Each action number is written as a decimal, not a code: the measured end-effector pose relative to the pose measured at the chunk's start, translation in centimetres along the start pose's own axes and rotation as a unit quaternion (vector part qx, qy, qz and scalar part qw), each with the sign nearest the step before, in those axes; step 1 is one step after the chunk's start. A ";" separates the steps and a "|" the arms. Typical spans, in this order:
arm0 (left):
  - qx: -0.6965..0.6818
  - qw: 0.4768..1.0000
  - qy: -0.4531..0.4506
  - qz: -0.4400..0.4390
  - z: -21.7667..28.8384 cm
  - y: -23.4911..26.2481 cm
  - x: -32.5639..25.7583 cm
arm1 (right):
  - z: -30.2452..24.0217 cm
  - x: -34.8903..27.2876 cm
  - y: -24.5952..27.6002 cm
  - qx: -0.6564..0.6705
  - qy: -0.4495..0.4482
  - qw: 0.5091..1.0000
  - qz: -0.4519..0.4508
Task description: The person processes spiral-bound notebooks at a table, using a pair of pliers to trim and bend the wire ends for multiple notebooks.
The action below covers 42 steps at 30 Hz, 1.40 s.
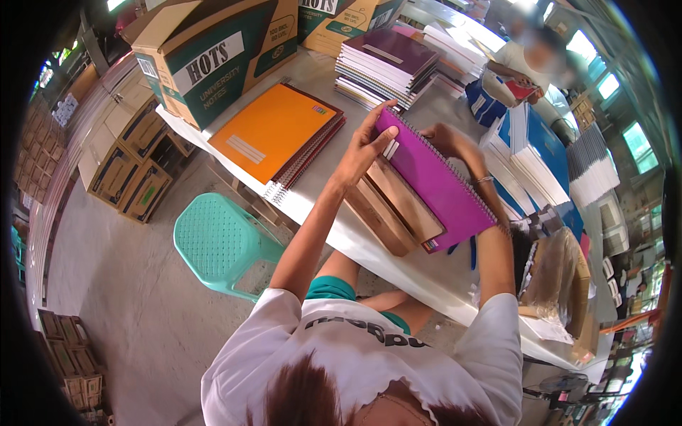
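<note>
A purple spiral notebook [444, 181] is tilted in front of me, its coil along the upper right edge. My left hand [366, 145] grips its upper left end, thumb across the cover. On the coil side, my right hand [455, 145] is bent in behind the notebook; its fingers are mostly hidden. Below the notebook is a brown wooden block [380, 209] with a long groove or gap, partly covered by it. Left of my left hand lies a stack of spiral notebooks [273, 135] with an orange one on top.
A stack of dark-covered notebooks [387, 53] stands at the back, near cardboard boxes [213, 60]. Blue-covered stacks [536, 156] are on the right, with a plastic-wrapped carton [558, 277] nearer. A green plastic stool [220, 241] stands left of the table. Another person [529, 64] sits across.
</note>
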<state>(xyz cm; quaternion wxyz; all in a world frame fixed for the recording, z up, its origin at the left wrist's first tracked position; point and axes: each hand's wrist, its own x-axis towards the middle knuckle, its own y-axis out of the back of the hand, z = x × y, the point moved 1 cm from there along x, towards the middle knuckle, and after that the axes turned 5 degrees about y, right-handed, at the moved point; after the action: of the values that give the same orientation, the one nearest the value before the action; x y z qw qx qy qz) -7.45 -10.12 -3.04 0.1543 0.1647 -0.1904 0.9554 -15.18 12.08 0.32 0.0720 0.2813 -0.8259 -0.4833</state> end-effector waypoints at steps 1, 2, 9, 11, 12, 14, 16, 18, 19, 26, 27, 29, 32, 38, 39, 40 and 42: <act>0.005 1.000 -0.003 0.007 -0.4 -0.1 0.1 | 1.5 -0.5 -0.4 -0.078 -0.007 0.997 0.012; 0.012 1.000 -0.006 0.018 -0.7 0.1 0.1 | 1.9 -1.8 -1.1 -0.119 0.033 0.982 0.144; -0.040 0.972 -0.042 0.226 0.3 -4.8 -5.2 | 8.0 -19.1 -10.1 -0.039 -0.270 0.928 0.255; -0.009 0.979 -0.005 0.204 0.4 -5.4 -6.9 | 6.0 -21.6 -15.4 -0.155 -0.347 0.867 0.323; 0.009 0.981 0.012 0.195 0.4 -5.1 -7.6 | 3.5 -21.4 -17.2 -0.151 -0.419 0.835 0.323; 0.046 0.984 0.007 0.174 0.5 -4.8 -7.8 | 2.1 -21.8 -19.8 -0.157 -0.363 0.839 0.373; 0.062 0.988 0.030 0.136 2.0 -4.6 -7.7 | 2.2 -22.5 -21.1 -0.164 -0.332 0.841 0.395; 0.086 0.987 0.035 0.133 2.3 -4.0 -7.4 | 2.4 -22.9 -21.5 -0.175 -0.323 0.843 0.392; 0.091 0.987 0.035 0.131 2.5 -3.8 -7.2 | 2.1 -22.7 -21.5 -0.169 -0.340 0.839 0.389; 0.163 0.980 0.011 0.115 4.1 -3.5 -6.9 | -0.6 -22.1 -19.3 -0.084 -0.267 0.776 0.566; 0.174 0.978 0.005 0.113 4.3 -3.5 -7.0 | -1.4 -21.9 -19.0 -0.067 -0.255 0.750 0.606; 0.201 0.973 0.017 0.112 4.2 -3.2 -7.2 | -6.9 -20.5 -16.5 -0.012 -0.195 0.795 0.574; 0.245 0.964 0.024 0.102 4.7 -3.0 -7.7 | -12.6 -18.1 -14.5 -0.024 -0.108 0.866 0.487; 0.279 0.955 -0.013 0.104 4.9 -3.2 -7.8 | -16.0 -14.2 -13.6 -0.093 -0.029 0.877 0.471; 0.276 0.956 0.000 0.098 4.9 -3.2 -7.9 | -16.0 -13.9 -13.8 -0.101 -0.037 0.873 0.476; 0.278 0.956 0.001 0.098 4.9 -3.1 -7.9 | -16.0 -13.7 -14.0 -0.101 -0.041 0.874 0.473; 0.281 0.955 0.001 0.096 4.9 -3.1 -8.0 | -15.9 -13.3 -14.2 -0.101 -0.048 0.876 0.468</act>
<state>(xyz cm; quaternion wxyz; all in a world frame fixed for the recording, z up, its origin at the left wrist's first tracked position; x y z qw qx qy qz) 2.09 -11.23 -0.74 0.0098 0.1811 0.0710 0.9809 7.72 1.81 -1.18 0.2780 -0.1709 -0.8102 -0.4869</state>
